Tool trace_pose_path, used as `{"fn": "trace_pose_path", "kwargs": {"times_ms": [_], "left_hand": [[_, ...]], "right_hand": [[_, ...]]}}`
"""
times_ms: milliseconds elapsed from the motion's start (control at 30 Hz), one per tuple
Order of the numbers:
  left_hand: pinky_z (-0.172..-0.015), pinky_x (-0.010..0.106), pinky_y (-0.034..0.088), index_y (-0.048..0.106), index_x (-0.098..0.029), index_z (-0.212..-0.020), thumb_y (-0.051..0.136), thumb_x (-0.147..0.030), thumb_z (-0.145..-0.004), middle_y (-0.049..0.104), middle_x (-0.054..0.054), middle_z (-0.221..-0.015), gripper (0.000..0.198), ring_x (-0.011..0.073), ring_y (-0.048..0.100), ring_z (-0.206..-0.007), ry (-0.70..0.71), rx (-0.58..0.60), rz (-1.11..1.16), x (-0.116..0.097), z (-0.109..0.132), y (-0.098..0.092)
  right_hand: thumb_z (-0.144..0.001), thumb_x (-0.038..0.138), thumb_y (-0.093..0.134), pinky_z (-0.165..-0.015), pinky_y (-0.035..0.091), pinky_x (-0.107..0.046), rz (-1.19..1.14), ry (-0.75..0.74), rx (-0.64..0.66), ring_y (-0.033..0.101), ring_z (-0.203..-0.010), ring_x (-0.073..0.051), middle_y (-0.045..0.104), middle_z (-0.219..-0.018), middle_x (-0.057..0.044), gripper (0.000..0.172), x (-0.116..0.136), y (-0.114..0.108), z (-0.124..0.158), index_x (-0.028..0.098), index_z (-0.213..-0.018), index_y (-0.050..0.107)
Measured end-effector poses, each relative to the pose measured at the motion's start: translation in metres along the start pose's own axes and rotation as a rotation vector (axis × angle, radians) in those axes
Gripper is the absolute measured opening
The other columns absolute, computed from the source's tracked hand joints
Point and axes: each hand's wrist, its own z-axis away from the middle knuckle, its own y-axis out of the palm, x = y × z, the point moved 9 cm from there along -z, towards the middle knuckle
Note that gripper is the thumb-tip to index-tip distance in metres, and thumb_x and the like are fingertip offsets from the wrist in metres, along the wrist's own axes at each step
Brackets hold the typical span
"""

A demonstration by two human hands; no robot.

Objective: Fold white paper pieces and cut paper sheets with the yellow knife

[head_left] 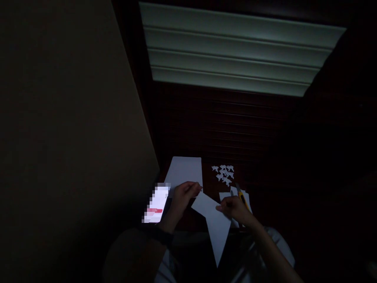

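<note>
A white sheet of paper (216, 232) with a bent, folded outline hangs over the table's near edge, one long point downward. My left hand (186, 192) is closed in a pinch at the sheet's upper left corner. On the sheet's right side, my right hand (235, 208) grips the edge between thumb and fingers. Just beyond my right hand lies a yellow cutter knife (242, 199), partly covered by the hand, on some white paper pieces (224, 194). Dim light blurs the finer creases.
Larger white paper (185, 169) lies at the back left of the dark table (207, 173). A lit phone (156, 202) is left of my left wrist. Several small folded paper shapes (225, 173) are heaped at the back. A slatted panel (229, 51) rises behind; a wall (73, 118) stands left.
</note>
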Motion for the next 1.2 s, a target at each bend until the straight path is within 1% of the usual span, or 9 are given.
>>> {"fn": "trace_pose_path", "kwargs": {"times_ms": [167, 300, 533, 667, 833, 900, 1000, 1133, 1200], "left_hand": [[-0.072, 0.026, 0.041, 0.07, -0.022, -0.088, 0.06, -0.035, -0.072, 0.07, 0.004, -0.089, 0.023, 0.019, 0.061, -0.082, 0.208, 0.32, -0.612, -0.015, 0.012, 0.041], [-0.059, 0.022, 0.037, 0.071, -0.019, -0.083, 0.051, -0.031, -0.078, 0.07, 0.003, -0.077, 0.024, 0.0155, 0.059, -0.066, 0.215, 0.433, -0.792, -0.006, 0.016, 0.055], [-0.05, 0.02, 0.031, 0.071, -0.014, -0.077, 0.048, -0.03, -0.078, 0.067, 0.001, -0.064, 0.029, 0.012, 0.052, -0.056, 0.207, 0.467, -0.77, -0.006, 0.018, 0.055], [-0.052, 0.02, 0.035, 0.071, -0.014, -0.08, 0.047, -0.031, -0.078, 0.069, 0.002, -0.067, 0.03, 0.0136, 0.056, -0.059, 0.143, 0.493, -0.687, -0.002, 0.02, 0.047], [-0.061, 0.022, 0.042, 0.071, -0.017, -0.085, 0.052, -0.032, -0.076, 0.071, 0.003, -0.08, 0.026, 0.0168, 0.062, -0.07, 0.085, 0.545, -0.606, 0.002, 0.02, 0.024], [-0.065, 0.023, 0.044, 0.071, -0.017, -0.083, 0.054, -0.033, -0.074, 0.071, 0.003, -0.081, 0.025, 0.0179, 0.063, -0.073, 0.047, 0.522, -0.611, 0.004, 0.018, 0.013], [-0.071, 0.025, 0.045, 0.071, -0.017, -0.082, 0.053, -0.036, -0.076, 0.071, 0.004, -0.083, 0.027, 0.0186, 0.063, -0.078, 0.057, 0.376, -0.598, -0.002, 0.013, 0.004], [-0.07, 0.025, 0.045, 0.067, -0.018, -0.098, 0.057, -0.04, -0.072, 0.069, 0.005, -0.095, 0.036, 0.0184, 0.062, -0.081, 0.073, 0.327, -0.519, -0.005, 0.015, 0.024], [-0.066, 0.024, 0.044, 0.068, -0.017, -0.094, 0.056, -0.04, -0.073, 0.07, 0.005, -0.089, 0.033, 0.0178, 0.062, -0.076, 0.076, 0.358, -0.561, -0.004, 0.017, 0.038]], "right_hand": [[-0.072, 0.037, 0.061, -0.048, 0.031, -0.021, 0.306, -0.139, 0.066, 0.05, -0.053, -0.011, 0.059, -0.058, 0.0, 0.022, 0.033, 0.0, -0.002, 0.016, -0.067, 0.067], [-0.075, 0.032, 0.058, -0.054, 0.035, -0.022, 0.429, -0.205, 0.063, 0.058, -0.061, -0.015, 0.066, -0.068, -0.002, 0.017, 0.058, 0.001, -0.003, 0.019, -0.074, 0.07], [-0.077, 0.028, 0.056, -0.058, 0.038, -0.022, 0.503, -0.278, 0.089, 0.063, -0.068, -0.017, 0.07, -0.073, -0.004, 0.017, 0.07, 0.004, -0.003, 0.021, -0.074, 0.071], [-0.076, 0.027, 0.057, -0.057, 0.039, -0.022, 0.504, -0.264, 0.066, 0.063, -0.065, -0.016, 0.07, -0.072, -0.003, 0.016, 0.068, -0.009, -0.003, 0.021, -0.072, 0.071], [-0.075, 0.029, 0.057, -0.056, 0.04, -0.022, 0.458, -0.207, 0.087, 0.062, -0.063, -0.016, 0.07, -0.07, -0.003, 0.017, 0.054, -0.033, -0.004, 0.019, -0.072, 0.071], [-0.075, 0.032, 0.057, -0.056, 0.04, -0.022, 0.454, -0.177, 0.087, 0.062, -0.063, -0.017, 0.07, -0.069, -0.004, 0.02, 0.047, -0.04, -0.005, 0.019, -0.071, 0.071], [-0.075, 0.034, 0.057, -0.056, 0.04, -0.023, 0.451, -0.156, 0.065, 0.062, -0.063, -0.017, 0.069, -0.068, -0.004, 0.021, 0.041, -0.043, -0.007, 0.018, -0.073, 0.072], [-0.074, 0.034, 0.059, -0.053, 0.038, -0.021, 0.435, -0.169, 0.061, 0.06, -0.06, -0.015, 0.068, -0.065, -0.002, 0.02, 0.045, -0.031, -0.008, 0.018, -0.071, 0.071], [-0.073, 0.035, 0.06, -0.051, 0.036, -0.021, 0.432, -0.167, 0.068, 0.059, -0.059, -0.015, 0.067, -0.063, -0.001, 0.02, 0.048, -0.024, -0.008, 0.018, -0.071, 0.071]]}}
